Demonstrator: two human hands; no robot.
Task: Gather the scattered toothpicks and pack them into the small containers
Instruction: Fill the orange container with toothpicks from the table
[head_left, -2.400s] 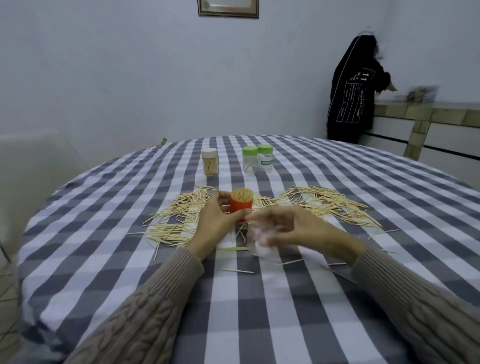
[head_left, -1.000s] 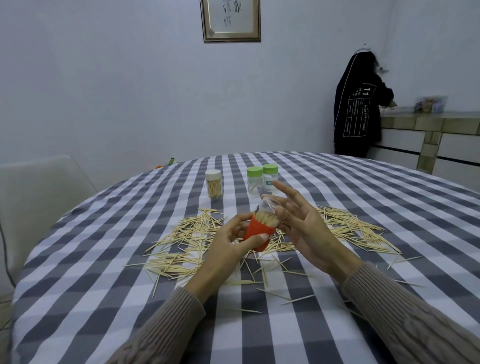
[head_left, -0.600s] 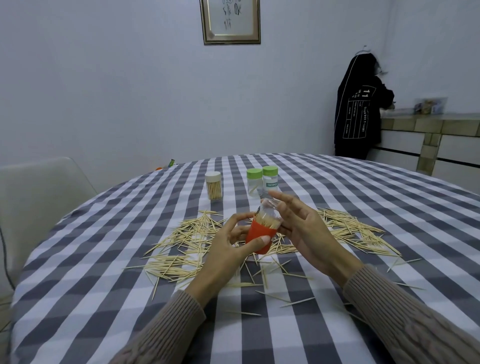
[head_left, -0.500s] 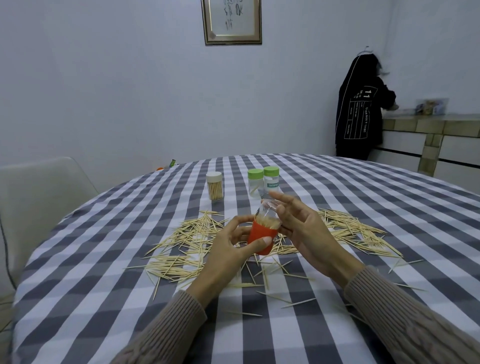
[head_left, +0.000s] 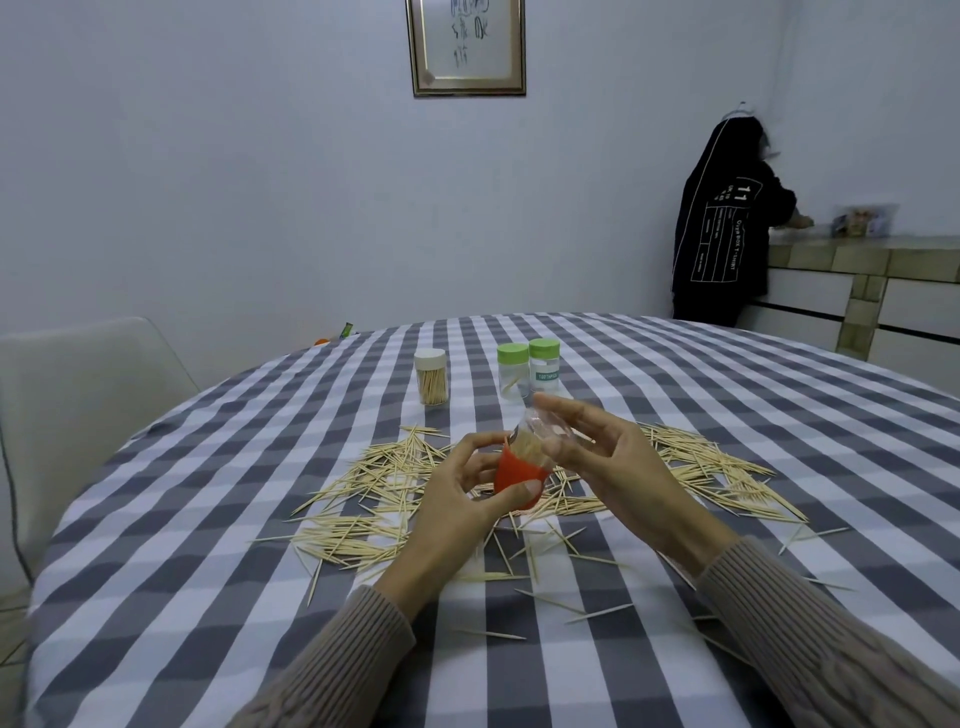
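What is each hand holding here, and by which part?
The left hand grips the orange container of toothpicks by its lower body. The right hand holds the clear cap by its side, over the container's top.

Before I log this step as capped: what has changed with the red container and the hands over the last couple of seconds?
The right hand has brought a clear cap up from the table and slid it over the toothpicks in the red container, which the left hand has tilted rightward. The left hand's grip, the three jars behind and the scattered toothpicks stayed as they were.
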